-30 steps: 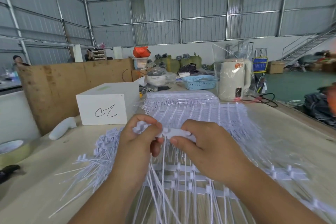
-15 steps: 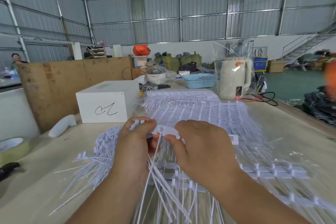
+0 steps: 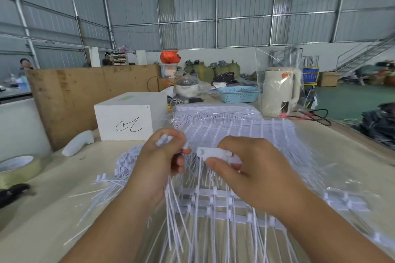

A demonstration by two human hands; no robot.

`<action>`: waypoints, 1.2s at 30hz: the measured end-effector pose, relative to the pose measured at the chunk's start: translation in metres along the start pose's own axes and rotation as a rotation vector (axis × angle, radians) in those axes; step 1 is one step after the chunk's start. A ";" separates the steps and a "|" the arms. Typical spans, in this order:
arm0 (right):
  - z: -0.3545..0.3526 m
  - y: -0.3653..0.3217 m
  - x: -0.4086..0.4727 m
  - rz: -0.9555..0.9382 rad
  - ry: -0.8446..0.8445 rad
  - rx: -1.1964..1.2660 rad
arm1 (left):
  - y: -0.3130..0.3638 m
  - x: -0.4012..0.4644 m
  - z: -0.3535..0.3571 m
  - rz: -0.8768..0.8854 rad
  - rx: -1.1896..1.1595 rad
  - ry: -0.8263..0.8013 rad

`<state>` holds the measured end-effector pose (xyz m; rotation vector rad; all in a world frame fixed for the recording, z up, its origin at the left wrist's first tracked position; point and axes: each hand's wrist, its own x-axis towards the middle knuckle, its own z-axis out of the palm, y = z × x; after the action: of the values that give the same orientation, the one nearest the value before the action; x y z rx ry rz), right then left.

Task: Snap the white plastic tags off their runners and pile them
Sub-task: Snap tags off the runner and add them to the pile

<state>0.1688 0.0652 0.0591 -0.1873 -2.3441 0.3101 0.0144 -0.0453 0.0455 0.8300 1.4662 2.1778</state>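
My right hand (image 3: 248, 168) pinches a white plastic runner (image 3: 213, 153) at chest height, with its thin tags hanging down from it. My left hand (image 3: 158, 162) grips a bunch of snapped-off white tags (image 3: 163, 140), whose heads stick out above its fingers, and its thumb and fingers pinch a tag just left of the runner's end. A small gap shows between the two hands. Loose tags lie in a pile (image 3: 119, 168) on the table to the left. A large stack of tag sheets on runners (image 3: 224, 126) spreads out in front under clear film.
A white box (image 3: 128, 121) with a scribble stands at the back left, with a white handle-shaped object (image 3: 78, 145) beside it. A tape roll (image 3: 17, 166) and a black tool (image 3: 12, 194) lie at the far left. A cream kettle (image 3: 280, 89) in a bag and a blue basket (image 3: 237, 94) stand behind.
My hands have drawn apart a little: the left pulled leftward with its tags and the runner's end now shows free in my right hand. Both hands sit slightly lower and nearer.
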 end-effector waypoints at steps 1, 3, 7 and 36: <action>0.001 0.001 0.000 0.001 -0.029 0.024 | 0.001 -0.005 0.006 0.018 0.013 -0.053; 0.003 0.003 -0.001 -0.003 -0.056 0.064 | 0.004 -0.015 0.017 0.025 0.026 -0.138; 0.005 0.006 -0.002 0.047 -0.076 0.118 | 0.008 -0.023 0.025 0.012 0.021 -0.199; 0.018 -0.005 -0.001 -0.026 0.041 -0.095 | -0.005 -0.016 0.020 0.050 0.022 -0.103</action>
<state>0.1563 0.0570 0.0474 -0.2066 -2.3207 0.1803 0.0395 -0.0392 0.0428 0.9818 1.4359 2.1245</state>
